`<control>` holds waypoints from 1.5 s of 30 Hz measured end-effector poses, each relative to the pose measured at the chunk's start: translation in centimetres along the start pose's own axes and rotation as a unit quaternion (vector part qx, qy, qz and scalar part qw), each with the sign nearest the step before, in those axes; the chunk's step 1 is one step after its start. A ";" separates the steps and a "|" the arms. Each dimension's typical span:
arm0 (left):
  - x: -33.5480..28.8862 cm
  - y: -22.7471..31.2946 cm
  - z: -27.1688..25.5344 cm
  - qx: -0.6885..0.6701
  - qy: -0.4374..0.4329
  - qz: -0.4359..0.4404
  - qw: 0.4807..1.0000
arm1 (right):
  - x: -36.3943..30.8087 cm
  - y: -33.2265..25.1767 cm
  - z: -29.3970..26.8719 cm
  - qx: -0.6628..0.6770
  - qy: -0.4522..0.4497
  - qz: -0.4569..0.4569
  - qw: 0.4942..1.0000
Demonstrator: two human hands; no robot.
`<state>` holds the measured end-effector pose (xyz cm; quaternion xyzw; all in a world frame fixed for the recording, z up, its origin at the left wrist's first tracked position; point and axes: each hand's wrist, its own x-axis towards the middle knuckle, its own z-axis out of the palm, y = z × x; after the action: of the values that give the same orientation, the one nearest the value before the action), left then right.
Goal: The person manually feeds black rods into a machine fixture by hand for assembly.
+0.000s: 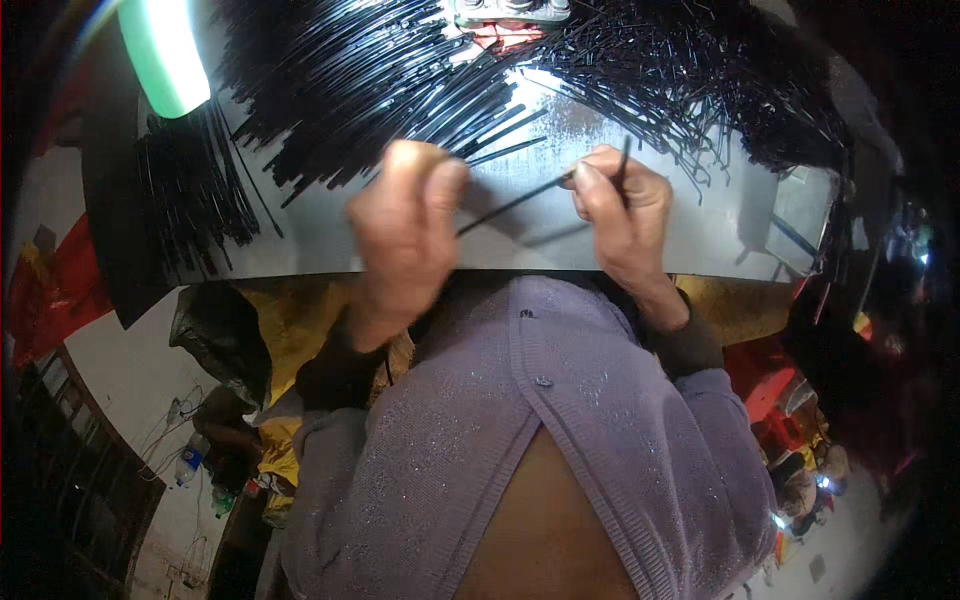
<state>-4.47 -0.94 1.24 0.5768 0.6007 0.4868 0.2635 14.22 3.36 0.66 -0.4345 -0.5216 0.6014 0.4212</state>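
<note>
My left hand (405,225) is closed around one end of a thin black rod (515,203) that lies slanted over the grey metal table (700,235). My right hand (625,210) pinches the rod's other end with thumb and fingers, and a second short black rod (625,160) sticks up from that hand. Both hands hover just above the table's near edge, a hand's width apart.
A large heap of long black rods (350,80) covers the table's far left, and a tangle of shorter black rods (700,70) covers the far right. A metal fixture (510,12) sits at the far middle. A green-white lamp (165,50) glows top left. Bags and clutter lie on the floor below.
</note>
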 end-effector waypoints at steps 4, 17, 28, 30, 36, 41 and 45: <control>-0.4 0.8 3.9 0.054 0.014 0.060 0.997 | 0.6 0.5 1.2 -0.158 0.040 -0.100 0.981; 0.9 1.0 3.9 0.086 -0.001 0.085 0.993 | 2.2 0.7 -0.2 0.069 0.013 -0.010 0.997; 0.3 1.4 4.0 -0.223 -0.144 -0.140 0.954 | 0.7 0.7 2.2 0.201 0.026 -0.010 0.979; 0.5 1.2 3.3 -0.254 -0.153 -0.186 0.937 | 1.6 1.1 1.1 0.201 0.033 -0.053 0.978; 1.4 1.1 1.9 0.008 -0.243 0.044 0.969 | 3.7 -2.0 -2.7 -0.253 -0.094 -0.328 0.905; 2.1 0.8 0.9 -0.116 -0.191 -0.084 0.971 | 3.0 -3.0 -3.5 -0.339 -0.205 -0.154 0.905; 2.1 0.9 0.8 -0.202 -0.161 -0.153 0.954 | 2.5 -2.9 -2.0 -0.256 -0.234 -0.091 0.933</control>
<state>-3.80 1.13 2.27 0.4835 0.5203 0.4531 0.5387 15.66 6.60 3.13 -0.3250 -0.7792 0.4910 0.2149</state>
